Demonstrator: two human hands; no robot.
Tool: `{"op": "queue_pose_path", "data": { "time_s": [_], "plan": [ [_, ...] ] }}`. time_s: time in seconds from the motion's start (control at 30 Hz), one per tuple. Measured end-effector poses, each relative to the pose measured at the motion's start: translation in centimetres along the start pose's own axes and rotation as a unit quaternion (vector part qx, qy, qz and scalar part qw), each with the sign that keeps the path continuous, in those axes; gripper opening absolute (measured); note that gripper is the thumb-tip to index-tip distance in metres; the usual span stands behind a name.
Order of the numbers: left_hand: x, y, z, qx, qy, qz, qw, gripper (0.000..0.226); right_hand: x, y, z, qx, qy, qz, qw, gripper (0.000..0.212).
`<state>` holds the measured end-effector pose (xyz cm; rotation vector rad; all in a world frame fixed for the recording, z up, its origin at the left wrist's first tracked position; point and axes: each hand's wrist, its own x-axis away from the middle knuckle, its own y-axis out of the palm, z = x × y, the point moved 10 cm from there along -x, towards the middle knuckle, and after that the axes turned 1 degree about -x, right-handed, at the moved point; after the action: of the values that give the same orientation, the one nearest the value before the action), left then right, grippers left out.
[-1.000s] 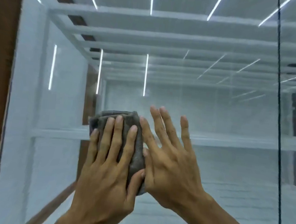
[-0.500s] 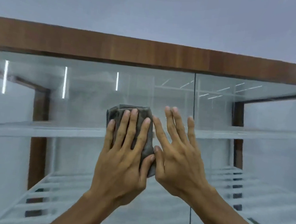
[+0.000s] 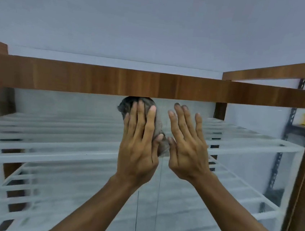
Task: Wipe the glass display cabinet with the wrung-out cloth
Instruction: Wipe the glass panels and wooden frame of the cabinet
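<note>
Left grip (image 3: 139,147) lies flat over cloth (image 3: 125,105), pressing it against glass (image 3: 70,104).

No text, label, brand or number can be read anywhere.

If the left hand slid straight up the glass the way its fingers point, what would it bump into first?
Most likely the wooden top rail: the cloth under the left hand reaches its lower edge, so cloth would touch before fingertips.
</note>
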<state>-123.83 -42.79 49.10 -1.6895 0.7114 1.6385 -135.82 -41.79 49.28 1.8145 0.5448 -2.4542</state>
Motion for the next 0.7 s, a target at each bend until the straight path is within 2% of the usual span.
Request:
{"op": "queue_pose_path", "data": {
  "time_s": [0.13, 0.23, 0.4, 0.53, 0.6, 0.7],
  "plan": [
    [1.6, 1.8, 1.8, -0.106, 0.045, -0.036, 0.993, 0.058, 0.6, 0.4, 1.1, -0.003, 0.015, 0.024, 1.0, 0.057],
    [1.8, 2.4, 2.3, -0.158, 0.075, -0.061, 0.983, 0.06, 1.3, 0.2, 2.2, -0.041, 0.065, 0.059, 0.995, 0.058],
    [0.5, 2.8, 3.2, -0.195, 0.003, -0.046, 0.98, 0.062, 1.5, -0.2, 2.3, -0.066, 0.083, 0.063, 0.992, 0.056],
    [1.5, 3.1, 3.9, -0.191, 0.118, -0.079, 0.971, 0.063, 1.6, -1.0, 2.9, -0.102, 0.034, 0.043, 0.993, 0.054],
    [1.0, 2.6, 2.5, -0.197, 0.079, -0.067, 0.975, 0.072, 1.7, -1.5, 3.6, -0.081, -0.013, 0.03, 0.996, 0.052],
    [0.1, 2.8, 2.6, -0.232, -0.062, -0.014, 0.971, 0.078, 1.6, -1.9, 4.7, -0.074, -0.06, 0.022, 0.995, 0.051]
  ]
}}
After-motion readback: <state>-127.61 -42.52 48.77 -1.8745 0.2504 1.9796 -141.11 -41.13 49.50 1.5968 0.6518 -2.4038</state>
